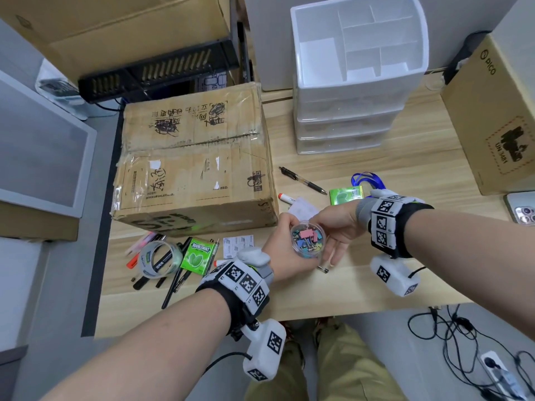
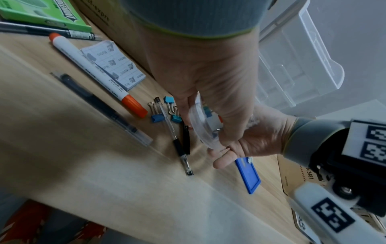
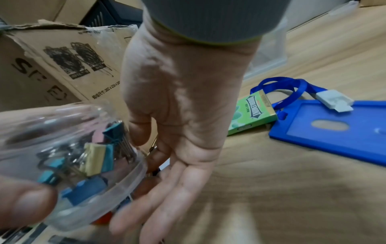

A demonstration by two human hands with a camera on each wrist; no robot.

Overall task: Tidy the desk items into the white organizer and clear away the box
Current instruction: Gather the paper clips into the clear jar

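Head view, my left hand [image 1: 285, 250] curled around clear tub of binder clips [image 1: 307, 238] above near desk [image 1: 362, 287], my right hand [image 1: 337, 231] relaxed beside it, white organizer [image 1: 357, 79] far right, cardboard box [image 1: 192, 157] left, left wrist view, loose clips [image 2: 165, 109] and pens on desk, right wrist view, spread fingers [image 3: 167, 203] beside tub, blue badge holder [image 3: 334, 132] right.

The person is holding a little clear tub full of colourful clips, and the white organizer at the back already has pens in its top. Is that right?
Not quite. The white organizer has nothing in its top compartments; the head view shows them bare. The rest holds: the left hand grips the little clear tub of colourful clips, with the right hand open beside it.
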